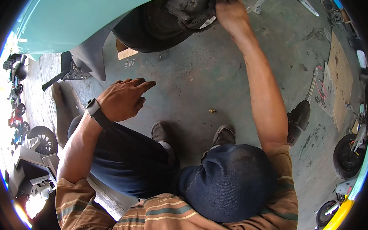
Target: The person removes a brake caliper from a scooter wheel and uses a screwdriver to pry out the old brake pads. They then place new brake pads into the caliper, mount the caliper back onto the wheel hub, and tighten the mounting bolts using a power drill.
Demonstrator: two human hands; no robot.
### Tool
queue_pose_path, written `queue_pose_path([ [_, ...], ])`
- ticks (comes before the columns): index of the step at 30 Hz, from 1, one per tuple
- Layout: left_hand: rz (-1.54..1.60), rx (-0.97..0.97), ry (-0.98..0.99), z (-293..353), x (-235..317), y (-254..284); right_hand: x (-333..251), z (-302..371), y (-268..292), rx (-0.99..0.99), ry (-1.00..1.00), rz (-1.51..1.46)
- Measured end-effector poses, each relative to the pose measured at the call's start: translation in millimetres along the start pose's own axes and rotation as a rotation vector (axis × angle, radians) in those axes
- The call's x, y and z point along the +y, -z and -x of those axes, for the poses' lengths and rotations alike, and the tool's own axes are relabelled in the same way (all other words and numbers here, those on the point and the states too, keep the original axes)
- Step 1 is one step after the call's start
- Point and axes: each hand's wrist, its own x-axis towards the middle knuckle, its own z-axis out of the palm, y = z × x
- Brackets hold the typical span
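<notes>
Above me stands a scooter with a mint-green body panel point(79, 21), a black tyre point(144, 29) and a grimy engine unit point(188, 9). My right hand point(231, 12) reaches up to the right side of that unit. Its fingers look curled in among the dark parts at the top edge, and what they grip is hidden. A black hose point(201, 30) curves just below it. My left hand point(120, 99), with a dark watch point(95, 110) at the wrist, hovers over my left leg. Its fingers are stretched out and hold nothing.
A small brass-coloured bolt point(212, 110) lies on the floor ahead of my shoes. To the right are a black power tool point(299, 119) with a long metal extension point(312, 84) and a cardboard sheet point(338, 77). Other motorcycles point(39, 146) stand along the left.
</notes>
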Motion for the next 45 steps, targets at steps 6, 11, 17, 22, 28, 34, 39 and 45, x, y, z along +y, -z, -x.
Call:
queue_pose_path([
  [6,0.022,0.012,-0.058,-4,-1,-1,41,-34,-7,-0.038,0.111,0.243],
  [11,0.023,-0.049,-0.01,-6,0,-1,22,-12,-3,-0.014,0.04,0.349],
  [17,0.043,-0.029,-0.003,-6,-1,2,18,-24,-3,-0.046,0.121,0.206],
  [22,0.027,-0.054,0.017,-5,0,-1,-7,-4,5,-0.149,-0.028,0.183],
  [28,0.059,-0.031,-0.001,-9,0,3,33,-8,-3,0.076,0.129,0.475],
  [34,0.135,0.14,0.001,-13,4,4,25,-16,-3,0.08,0.15,0.067],
  [39,0.602,0.744,0.018,-69,23,20,4,5,1,0.128,0.36,0.316],
  [45,0.144,0.979,-0.157,-159,-1,48,8,-1,-12,0.186,0.339,0.265],
])
